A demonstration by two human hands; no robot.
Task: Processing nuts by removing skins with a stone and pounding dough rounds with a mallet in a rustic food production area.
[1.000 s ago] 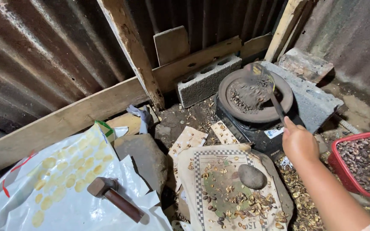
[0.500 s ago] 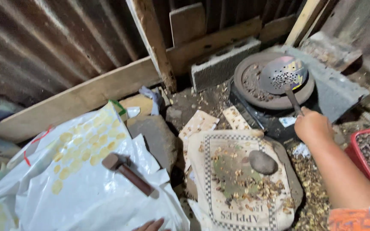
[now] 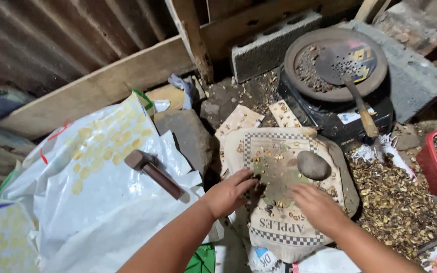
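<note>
My left hand [image 3: 227, 194] and right hand [image 3: 319, 206] lie open, palms down, fingers spread on the printed sack [image 3: 284, 202], gripping nothing; between them sit scattered nut shells [image 3: 274, 174] on its worn middle. A smooth grey stone [image 3: 313, 165] rests just beyond my right hand. A wooden mallet [image 3: 154, 173] lies on the white bag [image 3: 92, 192] to my left. Farther off, a perforated ladle [image 3: 347, 68] rests in the round pan [image 3: 299, 50]
</note>
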